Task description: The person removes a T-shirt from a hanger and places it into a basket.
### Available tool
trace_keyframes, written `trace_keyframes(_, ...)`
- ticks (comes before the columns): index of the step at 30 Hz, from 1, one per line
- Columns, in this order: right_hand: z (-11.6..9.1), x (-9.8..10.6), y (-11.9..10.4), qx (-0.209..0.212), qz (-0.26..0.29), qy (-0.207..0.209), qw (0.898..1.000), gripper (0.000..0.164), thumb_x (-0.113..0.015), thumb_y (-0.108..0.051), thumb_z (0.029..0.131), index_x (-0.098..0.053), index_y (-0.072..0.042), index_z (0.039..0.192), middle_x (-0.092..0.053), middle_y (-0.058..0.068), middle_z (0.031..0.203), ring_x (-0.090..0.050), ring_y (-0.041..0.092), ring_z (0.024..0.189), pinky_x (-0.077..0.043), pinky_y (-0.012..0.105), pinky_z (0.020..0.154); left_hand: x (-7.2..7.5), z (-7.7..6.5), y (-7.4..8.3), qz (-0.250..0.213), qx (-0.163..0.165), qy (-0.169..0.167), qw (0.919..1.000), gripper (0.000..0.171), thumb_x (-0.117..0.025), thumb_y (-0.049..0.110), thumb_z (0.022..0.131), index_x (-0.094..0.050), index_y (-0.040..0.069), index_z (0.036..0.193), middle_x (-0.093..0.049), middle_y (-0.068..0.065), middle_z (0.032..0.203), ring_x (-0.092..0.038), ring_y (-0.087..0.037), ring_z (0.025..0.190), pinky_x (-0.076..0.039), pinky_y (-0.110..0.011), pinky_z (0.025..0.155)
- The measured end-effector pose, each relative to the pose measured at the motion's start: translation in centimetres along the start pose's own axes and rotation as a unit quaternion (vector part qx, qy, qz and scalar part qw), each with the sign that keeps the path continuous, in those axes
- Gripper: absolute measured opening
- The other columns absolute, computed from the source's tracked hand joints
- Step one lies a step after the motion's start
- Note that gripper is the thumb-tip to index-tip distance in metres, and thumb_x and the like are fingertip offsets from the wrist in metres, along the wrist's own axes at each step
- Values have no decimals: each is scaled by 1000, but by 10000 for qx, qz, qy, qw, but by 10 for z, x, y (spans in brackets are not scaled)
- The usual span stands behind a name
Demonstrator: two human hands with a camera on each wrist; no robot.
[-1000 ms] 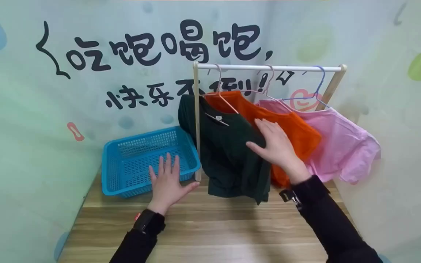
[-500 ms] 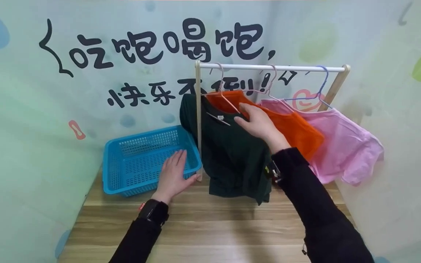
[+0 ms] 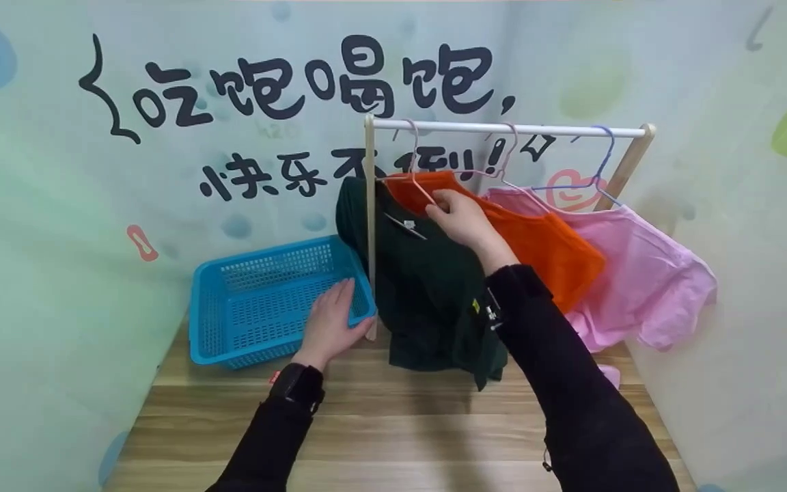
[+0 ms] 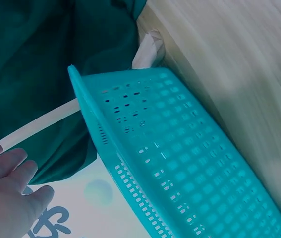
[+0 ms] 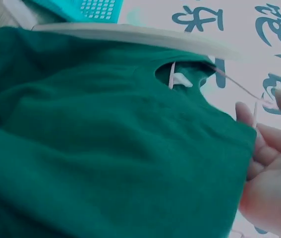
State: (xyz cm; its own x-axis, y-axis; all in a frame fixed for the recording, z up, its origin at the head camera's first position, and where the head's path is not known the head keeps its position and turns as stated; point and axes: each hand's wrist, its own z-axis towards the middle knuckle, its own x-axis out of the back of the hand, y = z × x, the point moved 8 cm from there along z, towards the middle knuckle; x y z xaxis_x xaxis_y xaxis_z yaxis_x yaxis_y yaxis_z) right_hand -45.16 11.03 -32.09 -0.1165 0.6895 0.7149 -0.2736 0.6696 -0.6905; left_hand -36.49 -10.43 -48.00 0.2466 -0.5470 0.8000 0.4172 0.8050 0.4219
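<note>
A dark green shirt (image 3: 427,287) hangs from a pink clothes hanger (image 3: 415,157) at the left end of the rack's white rail (image 3: 537,128). At the shirt's right shoulder, my right hand (image 3: 465,219) has its fingers curled about the hanger's sloping arm. In the right wrist view, thumb and fingers of the right hand (image 5: 274,163) lie on either side of the hanger, beside the green shirt (image 5: 130,148). My left hand (image 3: 332,324) hovers by the right rim of the blue basket (image 3: 205,362). The left wrist view shows this left hand (image 4: 11,188) relaxed, holding nothing, apart from the basket (image 4: 125,153).
Right of the green shirt hang an orange garment (image 3: 564,253) and a pink garment (image 3: 653,273), the pink one on a blue hanger (image 3: 602,157). A wooden post (image 3: 370,225) stands between basket and shirt. Below is a wood-grain table (image 3: 366,437), with a lettered wall behind.
My right hand has moved left and up from in front of the orange garment to the green shirt's hanger. The left hand has shifted slightly right, its spread fingers drawing together.
</note>
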Motion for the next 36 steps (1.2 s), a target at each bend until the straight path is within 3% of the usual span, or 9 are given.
trace_keyframes(3, 1, 8, 0, -218, 76, 305, 9993, 37, -51, -25, 105, -57, -7, 136, -63, 10, 122, -56, 26, 102, -48, 36, 96, 1, 7, 0, 10, 128, -97, 9999, 77, -67, 41, 92, -38, -4, 148, -41, -25, 149, -37, -39, 137, -26, -54, 113)
trace_keyframes(7, -1, 31, 0, -325, -225, 912, 9950, 34, -52, -28, 104, -62, -10, 131, -65, 9, 118, -56, 25, 101, -47, 38, 94, 8, 18, 2, 20, 299, -177, 9994, 78, -65, 42, 94, -35, -2, 150, -37, -23, 152, -33, -38, 140, -24, -53, 114)
trace_keyframes(15, -15, 77, 11, -681, -548, 1746, 9808, 33, -57, -37, 101, -68, -18, 125, -66, 4, 106, -54, 23, 92, -44, 34, 83, 25, 37, 15, -12, 251, -3, 9997, 75, -63, 40, 96, -33, 1, 152, -34, -20, 155, -31, -35, 142, -22, -52, 115)
trace_keyframes(22, -40, 84, 25, 57, -982, 2141, 9718, 33, -61, -41, 98, -73, -17, 119, -68, 5, 96, -55, 24, 85, -44, 36, 76, 31, 37, 19, -82, 145, 183, 9997, 74, -63, 38, 96, -33, 0, 151, -35, -22, 154, -31, -37, 141, -23, -54, 115)
trace_keyframes(28, -74, 61, 53, 1006, -1027, 2212, 9646, 26, -68, -28, 95, -75, -11, 114, -72, 8, 107, -63, 27, 95, -48, 44, 91, 28, 30, 18, -15, -85, 229, 9997, 72, -63, 37, 96, -35, -3, 149, -37, -24, 152, -35, -40, 139, -26, -55, 113)
trace_keyframes(36, -111, 35, 83, 1795, -1002, 2291, 9515, 17, -71, -21, 92, -76, -11, 106, -71, 6, 93, -61, 22, 80, -51, 39, 79, 14, 23, 13, 21, -108, 44, 9999, 70, -63, 36, 97, -36, -3, 149, -37, -24, 152, -36, -39, 138, -27, -54, 113)
